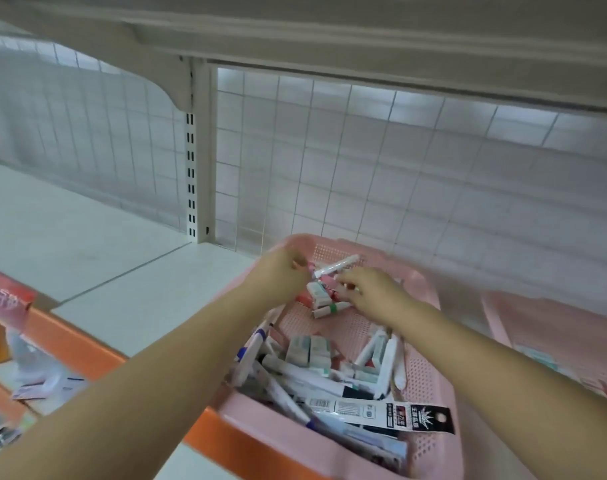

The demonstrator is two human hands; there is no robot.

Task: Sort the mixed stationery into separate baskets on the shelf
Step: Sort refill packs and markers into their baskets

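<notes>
Pink perforated plastic: the mixed basket (430,368) sits on the white shelf (87,258), heaped at its near end with pens, erasers (309,351) and a black refill pack (395,415). Over the far end, the left hand (284,275) seems to pinch a white pen (336,265) in curled fingers. The right hand (375,292) curls down among small pieces, and I cannot tell whether it grips anything. Sorting looks barely begun, with most of the pile left. To the right a second basket (555,327) is smeared by blur, its contents unreadable and its right side cut off.
</notes>
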